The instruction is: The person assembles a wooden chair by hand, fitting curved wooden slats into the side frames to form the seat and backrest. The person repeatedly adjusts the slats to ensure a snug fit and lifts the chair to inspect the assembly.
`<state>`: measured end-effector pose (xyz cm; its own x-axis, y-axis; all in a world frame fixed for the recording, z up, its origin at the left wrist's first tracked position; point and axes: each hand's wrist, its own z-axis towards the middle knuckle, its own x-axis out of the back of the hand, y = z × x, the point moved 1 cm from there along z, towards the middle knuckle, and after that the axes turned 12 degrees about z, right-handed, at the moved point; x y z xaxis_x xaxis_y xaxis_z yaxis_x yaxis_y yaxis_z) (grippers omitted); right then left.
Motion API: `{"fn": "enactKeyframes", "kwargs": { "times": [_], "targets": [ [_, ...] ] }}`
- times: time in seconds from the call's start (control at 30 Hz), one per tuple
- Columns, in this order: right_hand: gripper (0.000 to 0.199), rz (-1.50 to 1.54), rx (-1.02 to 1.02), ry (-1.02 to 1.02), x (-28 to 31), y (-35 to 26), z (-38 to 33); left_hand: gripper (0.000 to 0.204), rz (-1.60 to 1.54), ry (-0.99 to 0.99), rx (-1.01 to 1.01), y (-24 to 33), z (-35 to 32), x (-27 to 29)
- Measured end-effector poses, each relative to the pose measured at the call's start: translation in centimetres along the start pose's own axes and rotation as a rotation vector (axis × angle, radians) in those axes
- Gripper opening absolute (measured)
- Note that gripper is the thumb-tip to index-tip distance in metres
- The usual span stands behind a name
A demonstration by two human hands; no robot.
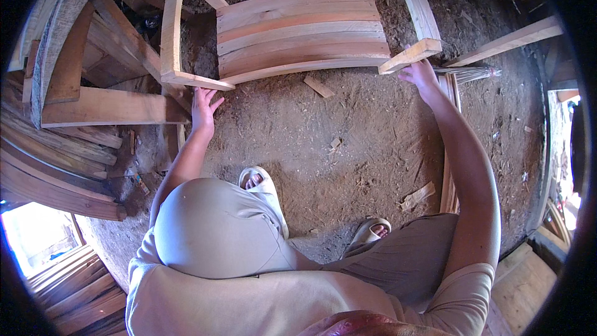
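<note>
Seen from above, a person crouches on a dirt floor before a slatted wooden chair frame lying on its back. The left hand, fingers spread, touches the frame's left leg end. The right hand rests open against the right leg end. Stacked planks lie to the left, wood offcuts between.
</note>
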<state>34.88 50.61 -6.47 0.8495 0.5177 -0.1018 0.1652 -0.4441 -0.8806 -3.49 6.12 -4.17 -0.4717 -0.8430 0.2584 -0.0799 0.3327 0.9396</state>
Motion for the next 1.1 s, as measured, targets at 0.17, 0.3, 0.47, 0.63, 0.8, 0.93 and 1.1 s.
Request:
{"fn": "enactKeyframes", "kwargs": {
  "times": [0.17,0.3,0.47,0.63,0.8,0.93,1.1],
  "targets": [
    [0.068,0.013,-0.005,-0.007,0.22,0.16,0.33,0.07,0.006,0.001,0.014,0.06,0.11,-0.07],
    [0.067,0.01,0.002,-0.026,0.16,0.15,0.36,0.069,-0.001,0.011,0.018,-0.01,0.13,0.03],
    [0.066,0.015,-0.001,-0.032,0.31,0.21,0.54,0.07,-0.008,0.009,0.007,-0.01,0.0,-0.06],
    [0.068,0.016,-0.005,-0.009,0.38,0.35,0.75,0.069,-0.006,-0.006,-0.001,-0.16,0.03,-0.05],
    [0.069,0.0,-0.004,0.021,-0.06,0.06,0.53,0.068,-0.002,-0.004,0.006,-0.36,0.24,0.23],
    [0.07,-0.012,0.001,-0.007,0.52,0.3,0.93,0.069,0.002,-0.016,-0.004,-0.47,0.36,0.14],
    [0.069,-0.009,-0.002,-0.012,-0.05,-0.08,0.4,0.07,-0.005,-0.006,-0.005,-0.58,0.3,0.24]
  ]
}}
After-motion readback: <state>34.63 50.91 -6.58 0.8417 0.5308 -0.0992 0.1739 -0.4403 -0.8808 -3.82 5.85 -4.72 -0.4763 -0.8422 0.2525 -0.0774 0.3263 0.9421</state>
